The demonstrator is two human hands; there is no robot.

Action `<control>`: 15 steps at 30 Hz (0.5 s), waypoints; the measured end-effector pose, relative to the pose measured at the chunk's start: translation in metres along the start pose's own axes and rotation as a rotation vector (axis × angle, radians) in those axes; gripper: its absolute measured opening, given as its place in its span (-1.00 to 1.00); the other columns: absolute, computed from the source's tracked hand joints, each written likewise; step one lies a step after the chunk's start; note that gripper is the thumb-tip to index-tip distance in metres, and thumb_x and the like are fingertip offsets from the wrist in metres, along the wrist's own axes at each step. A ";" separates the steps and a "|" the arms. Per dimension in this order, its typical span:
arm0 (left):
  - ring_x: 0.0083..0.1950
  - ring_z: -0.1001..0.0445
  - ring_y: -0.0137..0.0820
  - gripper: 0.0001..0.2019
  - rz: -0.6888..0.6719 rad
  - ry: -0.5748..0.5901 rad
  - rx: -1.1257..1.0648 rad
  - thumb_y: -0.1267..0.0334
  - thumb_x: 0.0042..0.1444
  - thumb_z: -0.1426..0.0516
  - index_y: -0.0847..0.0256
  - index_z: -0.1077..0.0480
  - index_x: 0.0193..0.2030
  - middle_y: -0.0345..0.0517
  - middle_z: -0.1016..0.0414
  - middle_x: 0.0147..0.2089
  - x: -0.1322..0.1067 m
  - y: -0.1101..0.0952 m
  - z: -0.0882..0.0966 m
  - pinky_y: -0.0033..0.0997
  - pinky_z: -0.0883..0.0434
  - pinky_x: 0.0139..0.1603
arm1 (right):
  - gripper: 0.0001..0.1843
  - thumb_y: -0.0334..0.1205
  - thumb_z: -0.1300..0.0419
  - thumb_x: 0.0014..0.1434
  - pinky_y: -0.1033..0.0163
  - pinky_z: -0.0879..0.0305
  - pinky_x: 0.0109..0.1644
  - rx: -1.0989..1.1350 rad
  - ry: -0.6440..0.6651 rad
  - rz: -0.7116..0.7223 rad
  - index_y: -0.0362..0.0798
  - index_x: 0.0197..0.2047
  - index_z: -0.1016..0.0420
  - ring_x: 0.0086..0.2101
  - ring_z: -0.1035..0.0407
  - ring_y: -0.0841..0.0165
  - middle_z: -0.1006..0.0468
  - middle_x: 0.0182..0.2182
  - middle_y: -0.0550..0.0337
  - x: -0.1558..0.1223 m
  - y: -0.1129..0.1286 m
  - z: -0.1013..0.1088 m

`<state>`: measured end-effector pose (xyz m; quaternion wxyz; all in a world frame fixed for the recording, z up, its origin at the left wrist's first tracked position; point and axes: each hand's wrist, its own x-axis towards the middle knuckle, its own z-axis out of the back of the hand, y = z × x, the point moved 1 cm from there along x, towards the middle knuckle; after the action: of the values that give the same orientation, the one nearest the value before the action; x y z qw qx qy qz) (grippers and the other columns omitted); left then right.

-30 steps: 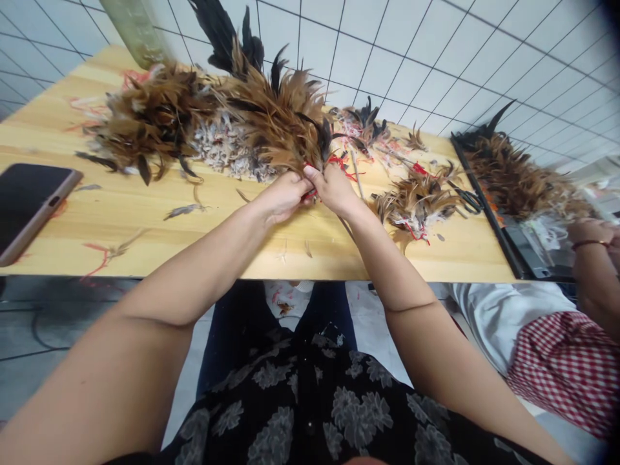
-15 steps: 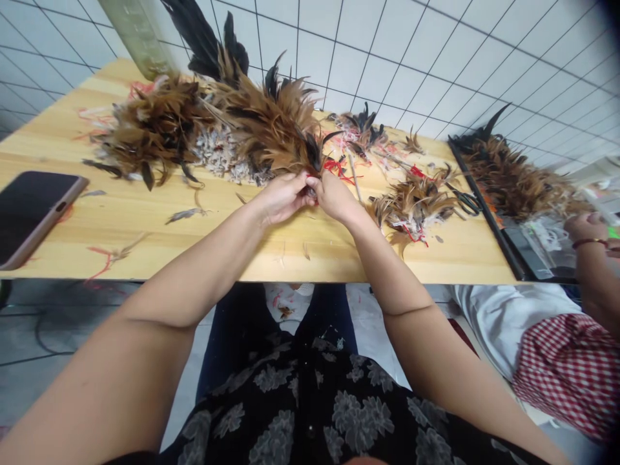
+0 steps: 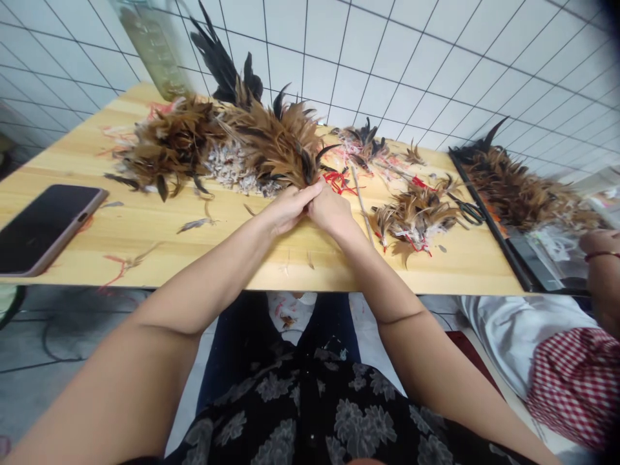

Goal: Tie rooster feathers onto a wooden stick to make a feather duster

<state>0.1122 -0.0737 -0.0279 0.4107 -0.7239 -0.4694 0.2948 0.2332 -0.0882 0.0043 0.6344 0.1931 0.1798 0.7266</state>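
A long feather duster (image 3: 278, 139), brown with a tall black plume at its far end, lies slanting away from me. My left hand (image 3: 292, 206) is closed at its near end, thumb on top. Pressed against it, my right hand (image 3: 330, 208) is closed at the same end, back of the hand upward. The grip itself is hidden between my palms and fingers. Red string (image 3: 339, 182) lies just beyond my right hand. Near my right wrist is a thin stick (image 3: 361, 203).
Loose feather bunches (image 3: 169, 145) lie at left, with more feathers (image 3: 416, 213) at right beside scissors (image 3: 469, 212). A phone (image 3: 46, 226) lies at the left edge. A bottle (image 3: 157, 55) stands at the back. Another person's hand (image 3: 600, 242) is at far right, near another feather duster (image 3: 523, 184).
The whole view has shifted slightly, so things on the table sit lower. My hands have come closer together, and the right hand has turned, with its fingers now hidden.
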 end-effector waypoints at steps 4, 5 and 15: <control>0.22 -0.82 -0.07 -0.72 -0.072 -0.125 -0.032 0.09 0.47 -0.47 0.25 -0.65 -0.16 0.10 -0.82 -0.11 0.006 0.003 -0.003 -0.15 -0.67 0.48 | -0.40 -0.13 0.14 0.67 -0.46 -0.53 0.51 -0.031 0.068 -0.152 -0.24 0.52 -0.41 0.38 -0.63 -0.28 -0.61 0.45 -0.47 -0.005 0.028 0.009; 0.21 -0.83 -0.07 -0.70 -0.091 -0.149 -0.029 0.06 0.47 -0.46 0.24 -0.64 -0.17 0.08 -0.81 -0.13 0.008 0.004 -0.003 -0.16 -0.68 0.45 | -0.42 -0.13 0.11 0.67 -0.45 -0.54 0.50 -0.024 0.065 -0.142 -0.23 0.51 -0.42 0.37 -0.64 -0.28 -0.63 0.43 -0.46 -0.006 0.030 0.010; -0.22 -0.80 -0.23 -0.46 -0.168 -0.330 -0.003 -0.17 0.50 -0.45 0.17 -0.47 -0.33 -0.08 -0.63 -0.40 0.018 -0.003 0.005 -0.46 -0.69 -0.15 | -0.35 0.13 -0.48 0.42 0.00 -0.67 0.37 0.482 0.054 0.141 -0.09 0.39 -0.62 0.10 -0.69 0.16 -0.80 0.18 -0.04 0.003 -0.021 0.006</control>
<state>0.1137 -0.0546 -0.0287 0.3500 -0.6246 -0.5898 0.3735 0.2536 -0.0829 -0.0011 0.5129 0.3314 0.3507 0.7100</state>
